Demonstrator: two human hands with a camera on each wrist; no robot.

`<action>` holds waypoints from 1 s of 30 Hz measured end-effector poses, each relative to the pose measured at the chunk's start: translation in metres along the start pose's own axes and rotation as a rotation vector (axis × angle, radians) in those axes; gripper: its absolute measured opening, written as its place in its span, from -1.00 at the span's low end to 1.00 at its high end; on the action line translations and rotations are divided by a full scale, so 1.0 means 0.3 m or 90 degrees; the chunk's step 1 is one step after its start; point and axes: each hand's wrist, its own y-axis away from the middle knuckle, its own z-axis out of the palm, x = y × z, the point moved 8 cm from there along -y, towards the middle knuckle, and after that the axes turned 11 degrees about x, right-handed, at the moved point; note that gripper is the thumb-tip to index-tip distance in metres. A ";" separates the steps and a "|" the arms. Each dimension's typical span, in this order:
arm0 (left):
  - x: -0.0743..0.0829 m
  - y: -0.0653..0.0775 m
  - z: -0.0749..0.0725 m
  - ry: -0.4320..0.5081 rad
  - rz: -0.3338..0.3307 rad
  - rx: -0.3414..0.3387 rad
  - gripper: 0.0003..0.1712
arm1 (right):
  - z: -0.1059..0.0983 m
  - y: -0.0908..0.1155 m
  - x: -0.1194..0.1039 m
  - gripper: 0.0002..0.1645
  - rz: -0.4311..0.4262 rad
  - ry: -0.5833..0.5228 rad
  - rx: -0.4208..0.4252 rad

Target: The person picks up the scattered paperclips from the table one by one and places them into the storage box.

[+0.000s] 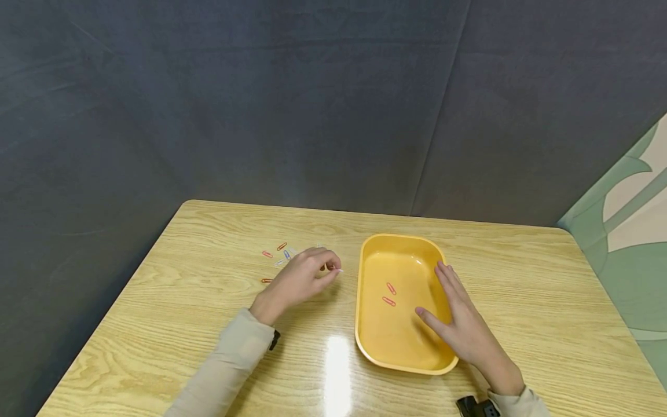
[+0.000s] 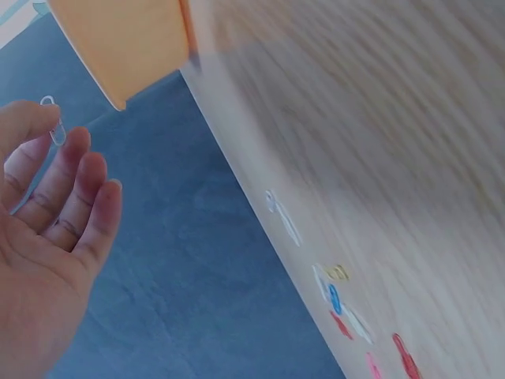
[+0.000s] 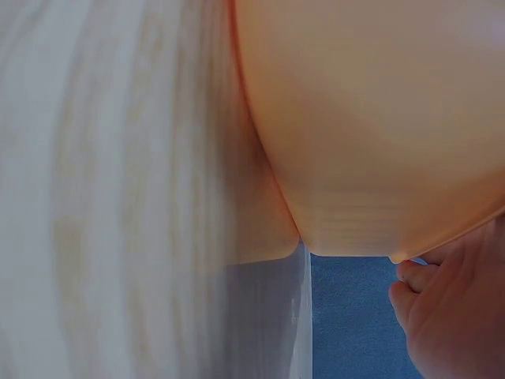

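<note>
Between thumb and index finger, my left hand [image 1: 307,277] pinches a white paper clip [image 2: 53,121], just left of the yellow tray [image 1: 409,369]. The other fingers of that hand are loosely bent. Two pink paper clips [image 1: 389,294] lie on the tray's floor. My right hand [image 1: 465,330] is at the tray's right side, its fingers fairly straight along the rim and its thumb reaching over the inside. In the right wrist view, the fingers show beyond the tray's edge, and part of the hand is hidden by it.
Several loose paper clips, among them a blue clip [image 1: 286,255], a pink clip [image 1: 267,254] and an orange clip [image 1: 282,246], lie on the wooden table [image 1: 208,255] behind and left of my left hand. A dark cloth partition [image 1: 312,116] stands along the table's far edge.
</note>
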 end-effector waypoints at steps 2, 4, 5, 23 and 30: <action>0.009 -0.004 0.003 0.002 -0.001 -0.002 -0.95 | 0.000 0.001 -0.002 0.11 -0.003 -0.002 0.002; 0.018 -0.007 0.008 0.003 -0.006 -0.006 -0.95 | -0.001 0.001 -0.003 0.11 -0.002 -0.003 0.000; 0.023 -0.009 0.010 0.005 -0.006 -0.007 -0.94 | -0.002 0.002 -0.004 0.11 -0.002 -0.003 0.000; 0.123 -0.042 0.079 0.047 0.041 -0.014 -0.94 | -0.002 0.001 -0.002 0.12 0.008 0.007 -0.009; 0.144 -0.051 0.109 0.050 0.070 -0.012 -0.94 | 0.001 0.000 -0.005 0.11 0.001 0.003 -0.002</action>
